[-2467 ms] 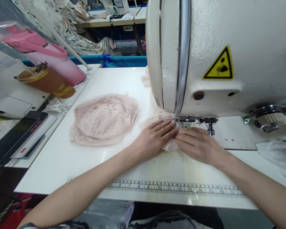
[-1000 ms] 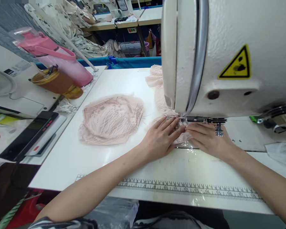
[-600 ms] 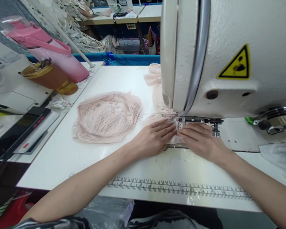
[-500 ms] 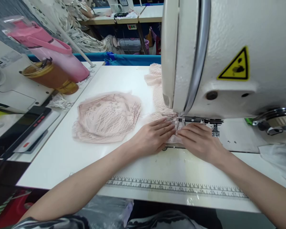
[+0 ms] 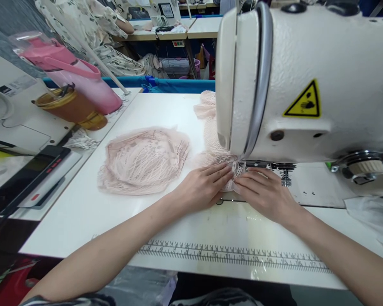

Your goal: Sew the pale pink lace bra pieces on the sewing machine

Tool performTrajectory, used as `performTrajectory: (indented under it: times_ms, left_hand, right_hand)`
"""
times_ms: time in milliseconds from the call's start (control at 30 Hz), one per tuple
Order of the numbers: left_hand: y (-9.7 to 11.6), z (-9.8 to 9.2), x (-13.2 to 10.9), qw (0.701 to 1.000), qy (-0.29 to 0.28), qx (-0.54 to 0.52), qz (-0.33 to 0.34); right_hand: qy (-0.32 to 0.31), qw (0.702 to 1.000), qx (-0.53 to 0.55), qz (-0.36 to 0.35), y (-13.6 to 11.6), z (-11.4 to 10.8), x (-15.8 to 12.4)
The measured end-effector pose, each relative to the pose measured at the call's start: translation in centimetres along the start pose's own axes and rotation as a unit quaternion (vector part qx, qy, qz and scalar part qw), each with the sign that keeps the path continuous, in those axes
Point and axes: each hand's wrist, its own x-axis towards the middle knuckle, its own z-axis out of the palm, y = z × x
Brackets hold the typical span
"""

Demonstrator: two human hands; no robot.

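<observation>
Pale pink lace fabric (image 5: 213, 138) runs under the needle area of a white sewing machine (image 5: 296, 55). My left hand (image 5: 206, 185) lies flat on the near end of this lace, fingers stretched out together, just left of the presser foot. Close by on the right, my right hand (image 5: 263, 191) has its fingers bent together on the lace edge, pinching it; the thumb is hidden beneath. A second piece of pink lace (image 5: 143, 161), rounded and cup-like, rests on the white table to the left, apart from both hands.
A printed ruler scale (image 5: 230, 255) follows the table's front edge. At left stand a pink bottle (image 5: 79, 76), an amber cup (image 5: 73, 108) and a black control panel (image 5: 28, 176). White translucent material (image 5: 373, 216) lies at right. A person in patterned clothing (image 5: 92, 25) sits beyond.
The camera view has tilted slightly, so more of the machine's top shows. Both hands stay on the lace beside the presser foot, with the right hand's fingertips shifted slightly toward me.
</observation>
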Motion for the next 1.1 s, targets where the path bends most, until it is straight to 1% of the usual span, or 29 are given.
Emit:
performTrajectory:
  times_ms: [300,500,633,733,867,1000,1100]
  left_hand:
    - [0.5,0.1,0.1,1.000,0.012,0.023,-0.012]
    - [1.1,0.1,0.3,0.999,0.006,0.032,-0.029]
    - [1.5,0.0,0.4,0.999,0.007,0.043,-0.032]
    - [1.8,0.0,0.5,0.998,-0.004,0.048,-0.038]
    - [2.0,0.0,0.4,0.998,-0.012,0.054,-0.036]
    - [2.1,0.0,0.5,0.997,-0.016,0.065,-0.036]
    - [2.2,0.0,0.6,0.997,-0.008,0.071,-0.034]
  right_hand:
    - [0.017,1.000,-0.018,-0.016,0.4,0.0,0.0]
    - [-0.026,0.999,-0.033,0.021,0.4,-0.1,-0.3]
    - [-0.029,0.999,-0.028,0.033,0.5,-0.3,-0.5]
    - [-0.036,0.999,-0.030,0.025,0.8,-0.3,-0.5]
    - [-0.011,0.998,-0.067,0.008,1.0,-0.7,-0.2]
    - [0.012,0.993,-0.107,0.038,0.8,-1.5,0.4]
    - [0.005,0.994,-0.101,0.047,0.7,-1.7,0.4]
